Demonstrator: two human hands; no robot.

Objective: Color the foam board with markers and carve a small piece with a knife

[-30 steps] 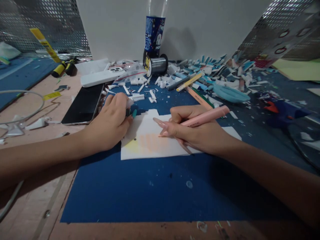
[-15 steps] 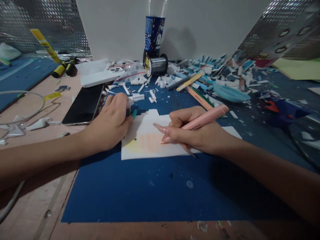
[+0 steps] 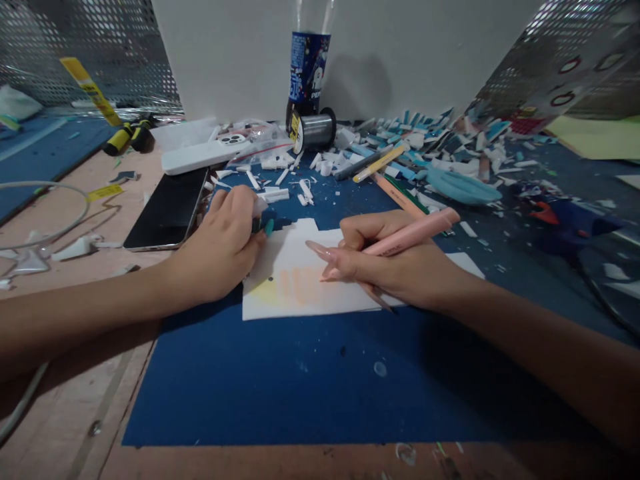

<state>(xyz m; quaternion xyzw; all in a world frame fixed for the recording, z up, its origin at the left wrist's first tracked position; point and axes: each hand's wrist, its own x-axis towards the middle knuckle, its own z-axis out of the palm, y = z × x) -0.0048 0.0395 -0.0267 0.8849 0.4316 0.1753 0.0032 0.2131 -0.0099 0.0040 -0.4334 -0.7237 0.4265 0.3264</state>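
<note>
A white foam-board piece (image 3: 300, 280) lies on a blue mat (image 3: 280, 380), with a yellow patch and a peach coloured patch on its near half. My right hand (image 3: 395, 263) is closed round a pale pink marker (image 3: 413, 233); the tip touches the peach patch. My left hand (image 3: 223, 247) rests curled on the sheet's left edge. Its fingers are closed on a small teal-tipped object (image 3: 269, 227), which looks like a marker cap or pen end.
A black phone (image 3: 167, 210) lies left of the mat, a white device (image 3: 200, 157) behind it. A Pepsi bottle (image 3: 307, 73) and wire spool (image 3: 315, 130) stand at the back. Foam scraps, pencils (image 3: 377, 163) and a blue glue gun (image 3: 570, 227) crowd the right.
The marker tip has moved slightly over the peach patch, left and then back a little. My left hand has stayed still on the sheet.
</note>
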